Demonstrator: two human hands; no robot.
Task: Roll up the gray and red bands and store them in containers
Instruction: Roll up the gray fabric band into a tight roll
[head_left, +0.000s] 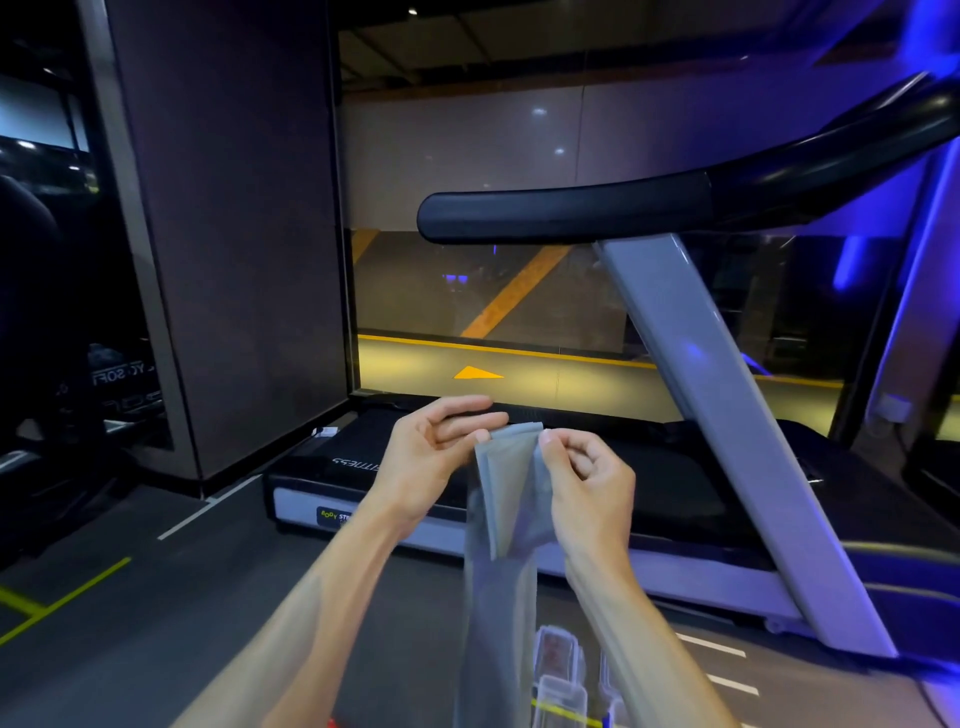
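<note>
Gray band (506, 499) folded at top, tail hanging, so we can start rolling | right hand (589, 483) fingers pinch fold; left hand (436, 457) fingers spread, steadying | containers (558, 675) wait below

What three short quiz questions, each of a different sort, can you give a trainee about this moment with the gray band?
1. True or false: the gray band is already rolled into a tight coil.
2. Multiple choice: where are the clear containers? A) on the treadmill belt B) on the floor below the hands C) on the black handrail
3. Fill in: the right hand pinches the band's top edge, and the left hand touches it with fingers that are ____.

Key
1. False; it is folded over at the top and hangs down long.
2. B
3. Straight
</note>
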